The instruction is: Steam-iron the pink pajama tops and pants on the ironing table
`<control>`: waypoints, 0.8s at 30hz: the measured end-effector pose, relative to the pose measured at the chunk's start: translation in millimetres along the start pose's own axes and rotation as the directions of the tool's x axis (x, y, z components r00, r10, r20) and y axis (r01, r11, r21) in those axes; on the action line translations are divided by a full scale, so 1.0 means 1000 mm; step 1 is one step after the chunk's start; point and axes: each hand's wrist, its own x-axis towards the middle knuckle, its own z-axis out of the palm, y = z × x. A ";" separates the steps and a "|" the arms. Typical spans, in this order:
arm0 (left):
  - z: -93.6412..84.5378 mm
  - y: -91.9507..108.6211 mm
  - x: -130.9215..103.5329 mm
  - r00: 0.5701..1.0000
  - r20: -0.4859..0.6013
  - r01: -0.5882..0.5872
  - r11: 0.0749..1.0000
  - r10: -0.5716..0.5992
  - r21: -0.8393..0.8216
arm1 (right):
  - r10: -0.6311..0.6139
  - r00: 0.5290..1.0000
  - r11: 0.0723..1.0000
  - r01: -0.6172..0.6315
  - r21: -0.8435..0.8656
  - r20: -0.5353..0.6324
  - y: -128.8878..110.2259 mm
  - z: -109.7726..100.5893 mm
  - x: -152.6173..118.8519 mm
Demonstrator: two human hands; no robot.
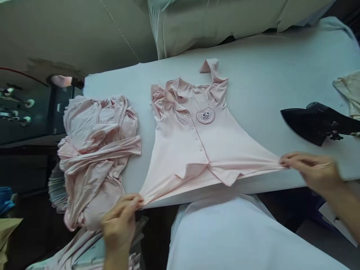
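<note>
Pink shirt [180, 140]: my left hand [120, 217] and right hand [316, 169] pinch its near hem [194, 183] taut (stretching, I judge); next calls for even lowering.

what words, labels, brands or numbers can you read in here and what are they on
No words, labels, brands, numbers or signs can be read.
Pink shirt: its chest patch shows two eyes, with no readable lettering.
Black iron: no legible marking.
Fittings at far left: too small and dark to tell whether they bear any.
</note>
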 end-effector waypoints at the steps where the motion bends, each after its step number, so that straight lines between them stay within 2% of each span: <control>1: 0.014 -0.018 -0.011 0.999 0.038 0.024 1.000 -0.023 -0.018 | 0.043 0.998 0.998 -0.042 -0.044 0.034 0.022 0.010 -0.011; 3: 0.037 -0.048 -0.020 0.988 0.152 0.025 0.999 -0.029 0.027 | 0.099 0.992 0.986 -0.087 -0.140 0.080 0.056 0.023 -0.021; 4: 0.045 -0.057 -0.020 0.975 0.222 -0.012 0.995 -0.010 0.096 | 0.094 0.989 0.979 -0.071 -0.190 0.116 0.066 0.026 -0.021; 5: 0.052 -0.061 -0.020 0.960 0.280 -0.072 0.982 0.021 0.173 | 0.055 0.987 0.971 -0.017 -0.239 0.154 0.072 0.028 -0.021; 7: 0.067 -0.057 -0.022 0.932 0.328 -0.260 0.918 0.157 0.300 | -0.124 0.962 0.920 0.204 -0.335 0.245 0.066 0.032 -0.020; 8: 0.077 -0.049 -0.025 0.902 0.348 -0.375 0.864 0.256 0.335 | -0.247 0.917 0.862 0.356 -0.361 0.313 0.058 0.038 -0.021; 9: 0.090 -0.039 -0.031 0.850 0.386 -0.493 0.797 0.358 0.348 | -0.369 0.841 0.785 0.510 -0.352 0.397 0.047 0.047 -0.023; 10: 0.106 -0.028 -0.038 0.779 0.444 -0.604 0.722 0.444 0.337 | -0.469 0.743 0.702 0.642 -0.309 0.478 0.036 0.060 -0.026; 11: 0.123 -0.017 -0.044 0.698 0.515 -0.691 0.656 0.497 0.304 | -0.539 0.641 0.626 0.739 -0.249 0.547 0.026 0.076 -0.030; 12: 0.141 -0.008 -0.050 0.629 0.584 -0.742 0.620 0.514 0.254 | -0.581 0.559 0.571 0.798 -0.193 0.591 0.019 0.093 -0.033; 13: 0.158 -0.002 -0.055 0.602 0.620 -0.743 0.637 0.502 0.206 | -0.612 0.516 0.542 0.826 -0.157 0.600 0.014 0.110 -0.036; 14: 0.171 0.002 -0.056 0.617 0.625 -0.703 0.692 0.477 0.166 | -0.639 0.513 0.544 0.828 -0.134 0.573 0.012 0.124 -0.038; 15: 0.181 0.003 -0.056 0.656 0.612 -0.634 0.763 0.443 0.128 | -0.661 0.538 0.570 0.813 -0.115 0.523 0.012 0.136 -0.040; 17: 0.187 -0.001 -0.049 0.724 0.581 -0.486 0.872 0.371 0.049 | -0.677 0.593 0.638 0.768 -0.056 0.435 0.017 0.147 -0.043; 18: 0.185 -0.004 -0.044 0.730 0.589 -0.432 0.902 0.347 0.004 | -0.677 0.599 0.657 0.754 -0.016 0.428 0.020 0.149 -0.046; 19: 0.181 -0.006 -0.040 0.714 0.615 -0.393 0.919 0.335 -0.045 | -0.673 0.589 0.664 0.748 0.014 0.448 0.023 0.148 -0.049; 21: 0.171 -0.011 -0.034 0.644 0.682 -0.340 0.928 0.347 -0.152 | -0.643 0.575 0.669 0.743 0.006 0.505 0.026 0.146 -0.056; 22: 0.168 -0.013 -0.034 0.611 0.702 -0.334 0.923 0.367 -0.191 | -0.623 0.591 0.680 0.733 -0.018 0.512 0.026 0.146 -0.060; 24: 0.166 -0.014 -0.039 0.556 0.721 -0.394 0.895 0.414 -0.210 | -0.588 0.654 0.713 0.697 -0.077 0.476 0.022 0.149 -0.068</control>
